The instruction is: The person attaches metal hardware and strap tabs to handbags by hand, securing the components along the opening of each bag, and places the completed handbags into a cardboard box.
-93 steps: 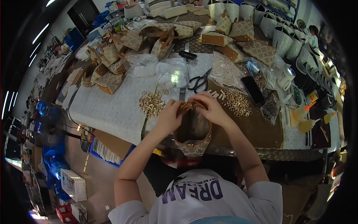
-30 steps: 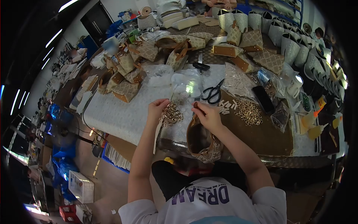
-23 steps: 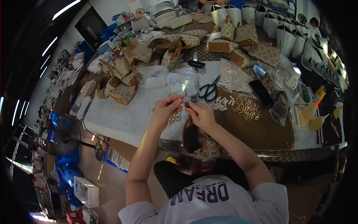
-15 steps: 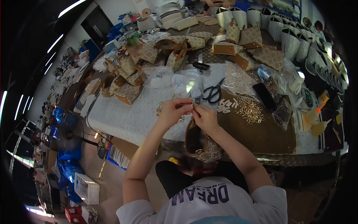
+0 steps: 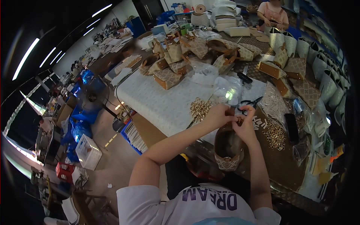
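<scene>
My left hand (image 5: 219, 115) and my right hand (image 5: 244, 123) meet over the back rim of an open patterned bag (image 5: 228, 162) at the table's front edge. The fingers of both hands are pinched together; what is between them is too small to make out. Left of my left hand lies a pile of gold metal rings (image 5: 200, 108). Right of my right hand are small white strips (image 5: 258, 123) and a second pile of gold hardware (image 5: 274, 135). Black-handled scissors (image 5: 250, 104) lie just behind my hands.
Patterned bags with brown trim (image 5: 167, 77) are heaped at the back left, others at the back right. Clear plastic bags (image 5: 227, 90), a black phone (image 5: 291, 128) and yellow bottles (image 5: 323, 165) lie about. Another person (image 5: 273, 15) is across the table. A white crate (image 5: 88, 152) stands on the floor.
The view has swung to the left. My hands came apart, the left one reaching to the left gold pile, and are now together again above the bag.
</scene>
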Available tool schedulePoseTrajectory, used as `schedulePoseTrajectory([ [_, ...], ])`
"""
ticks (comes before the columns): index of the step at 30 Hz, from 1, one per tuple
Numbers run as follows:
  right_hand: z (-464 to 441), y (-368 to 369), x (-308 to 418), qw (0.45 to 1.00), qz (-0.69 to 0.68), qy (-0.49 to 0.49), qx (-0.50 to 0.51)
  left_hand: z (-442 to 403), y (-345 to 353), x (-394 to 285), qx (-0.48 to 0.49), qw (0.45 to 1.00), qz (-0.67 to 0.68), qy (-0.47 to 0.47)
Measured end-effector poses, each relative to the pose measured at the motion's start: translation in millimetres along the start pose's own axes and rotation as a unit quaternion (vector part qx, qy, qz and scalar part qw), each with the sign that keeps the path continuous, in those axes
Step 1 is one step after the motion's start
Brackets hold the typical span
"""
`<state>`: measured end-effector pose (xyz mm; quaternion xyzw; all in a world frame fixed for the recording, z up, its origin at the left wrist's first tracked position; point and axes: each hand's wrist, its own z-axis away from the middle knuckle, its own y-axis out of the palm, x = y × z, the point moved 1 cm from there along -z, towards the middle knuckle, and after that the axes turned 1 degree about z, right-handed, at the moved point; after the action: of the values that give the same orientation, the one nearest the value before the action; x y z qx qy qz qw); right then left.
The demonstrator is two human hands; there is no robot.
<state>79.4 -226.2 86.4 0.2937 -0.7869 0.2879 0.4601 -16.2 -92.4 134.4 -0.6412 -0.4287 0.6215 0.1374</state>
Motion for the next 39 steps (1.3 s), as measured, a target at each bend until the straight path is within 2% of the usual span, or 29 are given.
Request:
schedulePoseTrajectory([
  [1,1,-8,0,1.0,-0.016,-0.005,0.018,0,10,7,0.031,0.997,0.021,-0.067],
  [4,4,-27,-15,0.991,-0.126,0.003,0.047,10,27,2,0.012,0.986,0.137,-0.097],
  [6,4,-38,-34,0.98,-0.174,0.04,0.091,25,42,0,-0.101,0.988,0.105,0.044],
  [7,9,-41,-36,0.985,-0.162,0.045,0.046,31,48,0,-0.154,0.977,0.089,0.115],
  [8,10,-42,-37,0.981,-0.165,0.088,0.058,38,40,-12,-0.109,0.989,0.087,0.048],
  [10,15,-48,-35,0.97,-0.155,0.173,0.075,39,44,1,-0.123,0.982,0.139,-0.04],
  [12,19,-46,-23,0.975,-0.184,0.099,0.08,35,53,31,-0.099,0.961,0.258,-0.028],
  [14,21,-44,-17,0.975,-0.184,0.083,0.094,35,46,30,-0.106,0.967,0.223,-0.054],
  [16,21,-35,-31,0.966,-0.209,0.103,0.108,32,50,53,-0.1,0.952,0.285,-0.049],
  [17,21,-31,-35,0.968,-0.211,0.099,0.096,35,42,44,-0.063,0.951,0.288,-0.093],
  [20,18,-22,-33,0.98,-0.154,0.111,0.065,24,22,42,0.071,0.886,0.39,-0.241],
  [21,17,-19,-25,0.991,-0.103,0.068,0.047,25,20,23,0.007,0.872,0.407,-0.273],
  [25,12,-13,-26,0.991,-0.096,0.076,0.06,3,7,53,0.195,0.88,0.378,-0.213],
  [28,13,-13,-32,0.99,-0.093,0.087,0.067,-7,-2,46,0.234,0.896,0.337,-0.168],
  [31,13,-12,-28,0.992,-0.072,0.089,0.053,-15,-7,35,0.213,0.954,0.206,-0.043],
  [32,11,-11,-28,0.993,-0.074,0.079,0.057,-17,-10,34,0.212,0.95,0.223,-0.042],
  [34,12,-13,-30,0.994,-0.072,0.073,0.046,-20,-10,35,0.233,0.935,0.264,-0.039],
  [37,13,-11,-33,0.994,-0.085,0.062,0.03,-25,-8,45,0.293,0.88,0.349,-0.132],
  [39,13,-11,-29,0.994,-0.075,0.078,0.022,-28,-10,54,0.338,0.805,0.463,-0.155],
])
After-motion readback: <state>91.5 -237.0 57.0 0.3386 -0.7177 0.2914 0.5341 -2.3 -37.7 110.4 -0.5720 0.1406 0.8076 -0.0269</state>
